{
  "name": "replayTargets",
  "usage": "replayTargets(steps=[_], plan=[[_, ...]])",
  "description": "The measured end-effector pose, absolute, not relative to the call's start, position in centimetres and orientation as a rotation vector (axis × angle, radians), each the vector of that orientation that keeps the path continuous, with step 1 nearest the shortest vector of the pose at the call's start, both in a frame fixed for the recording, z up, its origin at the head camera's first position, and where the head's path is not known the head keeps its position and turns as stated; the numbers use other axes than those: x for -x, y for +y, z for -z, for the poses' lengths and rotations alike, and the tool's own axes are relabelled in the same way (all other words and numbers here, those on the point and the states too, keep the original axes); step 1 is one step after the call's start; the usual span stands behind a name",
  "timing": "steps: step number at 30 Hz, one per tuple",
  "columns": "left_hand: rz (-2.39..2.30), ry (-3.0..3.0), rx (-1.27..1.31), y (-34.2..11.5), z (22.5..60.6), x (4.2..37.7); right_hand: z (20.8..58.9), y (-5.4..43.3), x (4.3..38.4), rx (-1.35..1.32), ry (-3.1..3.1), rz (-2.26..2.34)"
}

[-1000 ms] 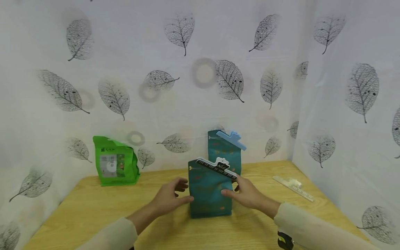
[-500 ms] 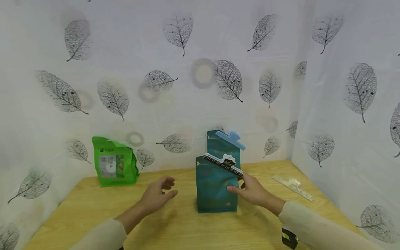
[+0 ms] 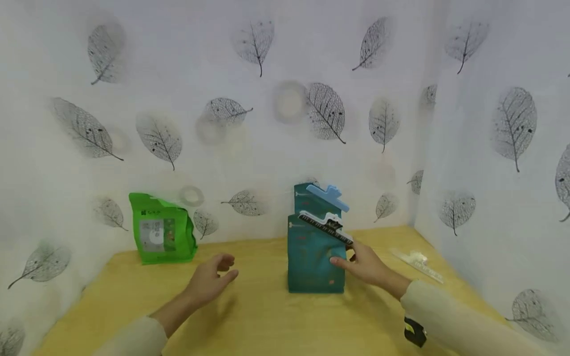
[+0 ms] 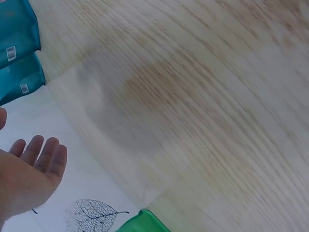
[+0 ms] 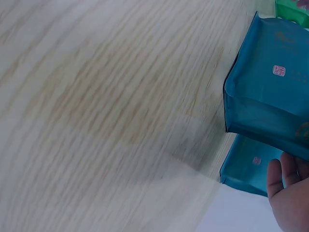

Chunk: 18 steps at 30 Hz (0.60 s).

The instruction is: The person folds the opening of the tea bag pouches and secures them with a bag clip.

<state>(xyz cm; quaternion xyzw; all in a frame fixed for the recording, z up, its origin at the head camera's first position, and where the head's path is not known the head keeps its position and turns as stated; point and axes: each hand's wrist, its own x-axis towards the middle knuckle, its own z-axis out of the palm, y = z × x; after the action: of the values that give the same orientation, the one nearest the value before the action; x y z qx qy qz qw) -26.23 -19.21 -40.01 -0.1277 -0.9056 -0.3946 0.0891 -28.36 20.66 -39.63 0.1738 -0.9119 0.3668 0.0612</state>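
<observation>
A teal bag (image 3: 313, 264) stands on the wooden table (image 3: 249, 316), with a black-and-white clip (image 3: 327, 226) on its folded top. My right hand (image 3: 356, 262) grips its right edge, thumb across the front. Close behind stands a second teal bag (image 3: 311, 200) with a blue clip (image 3: 329, 196). My left hand (image 3: 213, 277) hovers open over the table, left of the bag, touching nothing. In the right wrist view both teal bags (image 5: 270, 92) (image 5: 251, 166) show beside my fingers (image 5: 287, 193). The left wrist view shows my open left hand (image 4: 34, 169) far from the bags (image 4: 17, 29).
A green bag (image 3: 160, 235) stands at the back left by the leaf-patterned wall. A white clip (image 3: 416, 262) lies on the table at the right, near the side wall. Bare wood lies between my hands and the table's near edge.
My left hand let go of the front teal bag and drew away to the left. My right hand slid the bag back and right, close to the second teal bag.
</observation>
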Motion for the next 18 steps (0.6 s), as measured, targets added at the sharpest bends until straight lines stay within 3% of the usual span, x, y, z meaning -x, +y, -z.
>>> replayTargets(steps=[18], plan=[[0.912, -2.765, 0.196, -25.6, 37.1, 29.3, 38.8, 23.4, 31.9, -0.486, -2.773, -1.034]])
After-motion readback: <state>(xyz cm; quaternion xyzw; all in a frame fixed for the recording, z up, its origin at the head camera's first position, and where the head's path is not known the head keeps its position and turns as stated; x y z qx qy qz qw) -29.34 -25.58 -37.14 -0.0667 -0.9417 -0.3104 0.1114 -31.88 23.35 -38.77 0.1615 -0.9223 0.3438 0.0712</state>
